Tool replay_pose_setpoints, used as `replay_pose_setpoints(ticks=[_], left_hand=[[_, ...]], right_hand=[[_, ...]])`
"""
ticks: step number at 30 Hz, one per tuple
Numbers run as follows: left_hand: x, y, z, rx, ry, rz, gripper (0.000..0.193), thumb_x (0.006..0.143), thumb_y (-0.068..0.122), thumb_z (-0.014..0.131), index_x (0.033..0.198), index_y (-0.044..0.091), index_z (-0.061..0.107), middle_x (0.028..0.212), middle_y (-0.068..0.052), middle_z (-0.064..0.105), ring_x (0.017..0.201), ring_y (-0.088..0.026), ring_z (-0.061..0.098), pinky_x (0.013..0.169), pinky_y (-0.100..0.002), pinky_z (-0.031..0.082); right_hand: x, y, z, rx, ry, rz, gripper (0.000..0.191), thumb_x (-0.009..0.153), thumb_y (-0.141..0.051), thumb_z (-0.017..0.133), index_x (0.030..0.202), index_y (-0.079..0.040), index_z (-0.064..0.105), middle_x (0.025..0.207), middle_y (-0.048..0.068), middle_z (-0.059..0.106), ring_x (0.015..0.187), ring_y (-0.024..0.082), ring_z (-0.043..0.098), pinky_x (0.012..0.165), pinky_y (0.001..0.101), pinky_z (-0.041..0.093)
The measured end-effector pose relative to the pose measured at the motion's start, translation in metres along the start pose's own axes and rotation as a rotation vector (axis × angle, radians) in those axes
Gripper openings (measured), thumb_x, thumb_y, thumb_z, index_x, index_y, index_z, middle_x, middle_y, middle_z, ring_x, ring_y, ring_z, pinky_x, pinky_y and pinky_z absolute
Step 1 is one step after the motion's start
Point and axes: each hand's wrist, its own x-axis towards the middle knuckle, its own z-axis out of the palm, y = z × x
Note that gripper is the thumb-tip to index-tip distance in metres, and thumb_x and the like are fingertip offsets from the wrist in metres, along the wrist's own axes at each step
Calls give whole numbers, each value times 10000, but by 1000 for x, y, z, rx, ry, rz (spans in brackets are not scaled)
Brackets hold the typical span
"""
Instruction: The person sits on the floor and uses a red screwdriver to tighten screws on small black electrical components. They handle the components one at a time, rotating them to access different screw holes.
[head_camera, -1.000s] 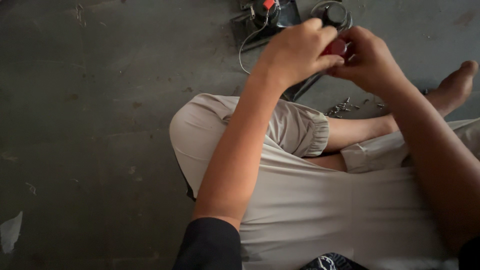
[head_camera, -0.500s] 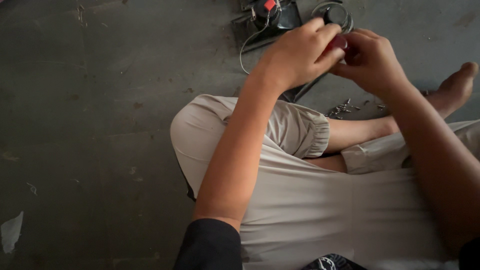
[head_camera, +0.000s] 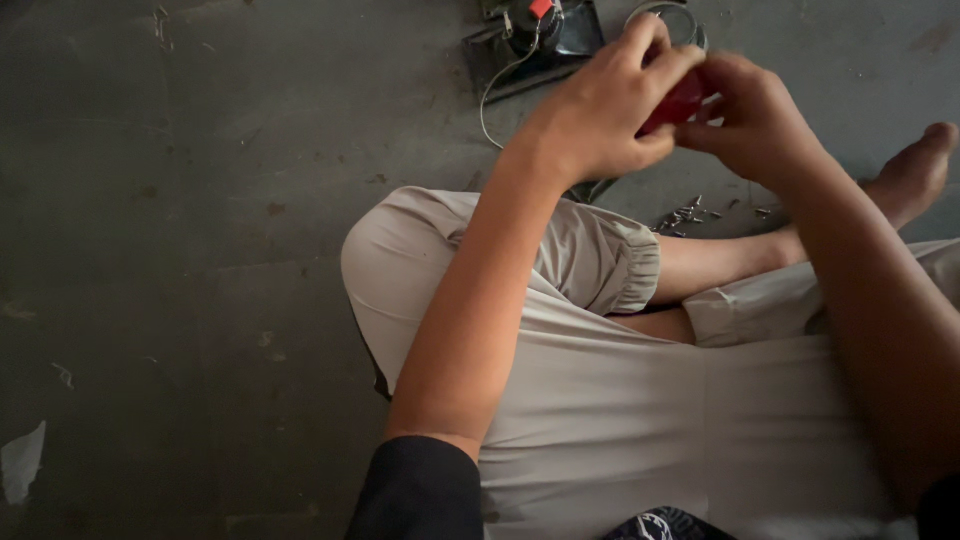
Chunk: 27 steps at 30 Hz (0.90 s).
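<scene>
Hands meet over the floor in front of the crossed legs. Left hand (head_camera: 600, 110) curls over a small red part (head_camera: 680, 100), fingers closed on its upper side; right hand (head_camera: 755, 125) pinches the same part from the other side, thumb and fingertips together on it. Both grips are clamped on the red part, which sits between the two hands, mostly hidden, only a strip of red showing.

Progress, judged: the part is off the floor and being worked in the hands; whether it is being joined or taken apart cannot be told. Loose small screws (head_camera: 690, 212) lie scattered on the grey floor (head_camera: 200, 250) just below the hands, near the bare foot (head_camera: 915, 175), untouched. Beyond the hands, a dark device with a red knob (head_camera: 535, 30) trails a thin white wire (head_camera: 490, 95); a metal ring (head_camera: 690, 20) lies beside it. Beige trousers (head_camera: 600, 400) fill the lower view.
</scene>
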Motion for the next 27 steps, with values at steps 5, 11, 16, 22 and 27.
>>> replay_pose_setpoints(ticks=[5,11,16,22,27], left_hand=[[2,2,-2,123,-160,-214,465,887,445,798,1045,34,651,941,-156,698,868,-333,737,726,-453,598],[3,5,0,150,-128,-208,178,890,202,716,977,51,681,865,-154,743,799,-351,742,688,-460,598],[6,8,-2,82,-162,-215,431,841,436,811,896,25,693,843,-175,740,792,-345,747,692,-454,599],[5,5,2,83,-145,-225,332,861,324,785,956,19,699,939,-171,731,843,-324,749,710,-433,604],[5,6,4,50,-94,-114,352,838,179,743,1131,-5,674,1021,-171,713,889,-312,752,749,-407,617]], right_hand=[[-2,5,6,-188,93,-98,468,839,-95,887,1210,26,630,1164,130,624,999,232,675,830,326,577],[-4,0,8,-206,39,-57,577,883,-159,872,1346,8,572,1341,157,524,1028,265,658,805,352,590],[-4,6,10,-239,12,-235,847,872,-125,848,1584,0,405,1482,220,403,1298,386,565,1045,435,545],[0,15,1,222,-284,42,653,1002,-91,646,1613,-68,418,1275,98,630,1143,194,613,951,350,524],[1,5,5,-53,-67,14,400,898,-87,802,1239,-4,609,1124,89,668,972,199,675,836,345,577]])
